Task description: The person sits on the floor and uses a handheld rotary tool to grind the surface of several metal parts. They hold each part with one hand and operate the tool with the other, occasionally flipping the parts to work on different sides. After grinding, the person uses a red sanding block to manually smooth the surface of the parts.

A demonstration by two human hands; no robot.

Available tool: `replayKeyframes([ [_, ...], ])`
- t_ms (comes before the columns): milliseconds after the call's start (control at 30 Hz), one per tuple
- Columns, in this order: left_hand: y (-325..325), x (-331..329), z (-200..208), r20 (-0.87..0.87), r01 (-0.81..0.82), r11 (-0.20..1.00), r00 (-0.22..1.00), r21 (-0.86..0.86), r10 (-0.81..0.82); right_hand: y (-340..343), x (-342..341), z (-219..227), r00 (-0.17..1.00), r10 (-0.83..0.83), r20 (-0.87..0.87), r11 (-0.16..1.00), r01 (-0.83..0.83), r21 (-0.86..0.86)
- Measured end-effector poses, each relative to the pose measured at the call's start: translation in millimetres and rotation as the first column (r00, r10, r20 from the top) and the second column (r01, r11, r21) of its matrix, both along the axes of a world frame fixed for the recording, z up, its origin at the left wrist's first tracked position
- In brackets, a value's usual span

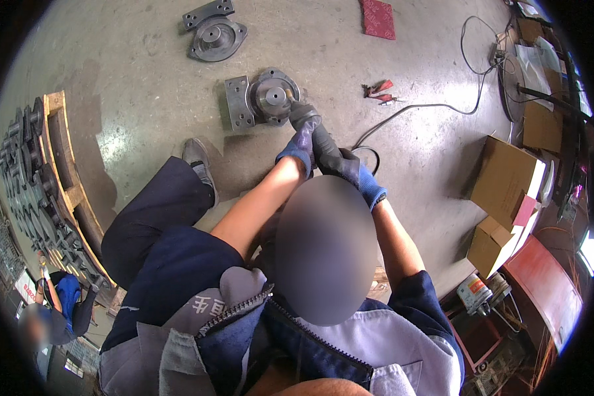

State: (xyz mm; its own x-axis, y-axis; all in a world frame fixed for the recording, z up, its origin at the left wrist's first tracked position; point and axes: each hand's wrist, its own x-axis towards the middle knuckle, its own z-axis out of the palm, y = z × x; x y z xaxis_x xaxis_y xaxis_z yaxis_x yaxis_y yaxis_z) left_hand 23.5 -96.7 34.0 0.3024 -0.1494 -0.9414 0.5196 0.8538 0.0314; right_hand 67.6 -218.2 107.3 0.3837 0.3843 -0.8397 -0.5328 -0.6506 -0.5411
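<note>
A round steel flange (275, 97) with a raised hub and a centre hole lies on the floor, a notched steel block (239, 103) against its left side. My left hand (303, 120), in a grey glove with a blue cuff, is closed around the front of a dark, long-bodied corded power tool (325, 142). Its tip meets the flange's right side near the hub; the exact contact is too small to tell. My right hand (351, 167), gloved too, grips the tool's rear end. The blurred oval below hides part of my wrists.
Another flange (216, 38) with a block lies farther off. Red-handled pliers (380, 91), a red pad (377, 18) and a black cable (429, 105) are on the floor. A loaded wooden pallet (79, 191) stands left, a person (63, 303) beyond; cardboard boxes (506, 178) stand right.
</note>
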Motion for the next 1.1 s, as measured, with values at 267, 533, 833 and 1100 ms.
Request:
replayKeyframes([
  [267,-12.0,-19.4,-23.8,0.075,-0.006,1.0,0.997,-0.008,0.007,-8.8,-9.7,-0.6,0.99,0.129,0.061,0.992,-0.129,-0.005],
  [533,-16.8,-23.0,-5.2,0.063,-0.175,0.984,0.982,-0.014,0.176,-24.3,-17.1,-22.2,0.988,0.15,0.048,0.982,-0.154,0.108],
  [833,-3.5,-13.1,5.8,-0.007,-0.01,1.0,1.0,0.027,0.01,-8.7,-13.3,-7.0,0.992,0.107,0.068,0.993,-0.111,0.047],
  [1100,3.5,5.1,-8.3,0.054,-0.057,0.998,0.997,0.022,0.056,6.2,2.4,-2.6,1.0,-0.017,-0.026,0.999,0.018,0.039],
])
